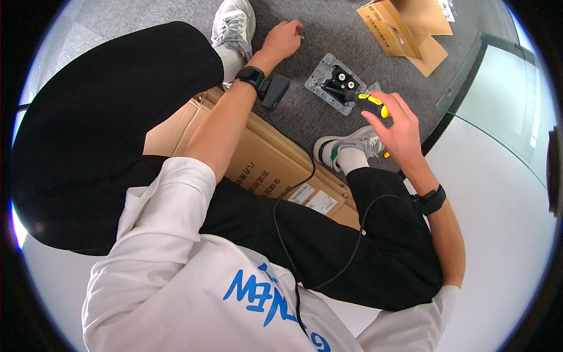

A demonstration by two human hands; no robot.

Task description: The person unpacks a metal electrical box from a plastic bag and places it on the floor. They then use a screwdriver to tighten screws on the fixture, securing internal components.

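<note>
My right hand [400,122] is closed around the black-and-yellow handle of a screwdriver [375,105], thumb and fingers on opposite sides of it. The tool's other end points at a grey metal plate-like housing [319,75] lying tilted on the carpet, with a black mechanism [339,85] and two round light-coloured parts set in its middle. Whether the tip touches it, I cannot tell. Beyond my left shoe, my left hand [282,40] is low over the carpet with its fingers curled together. A tiny shiny bit shows by the fingertips, too small to name.
I sit on a long cardboard box [258,158]. At the far right stands an opened carton [390,29], flaps spread. A glass panel edge [498,126] and white surface rise on the right. My shoes [346,145] flank the housing. A black cable [278,229] crosses my lap.
</note>
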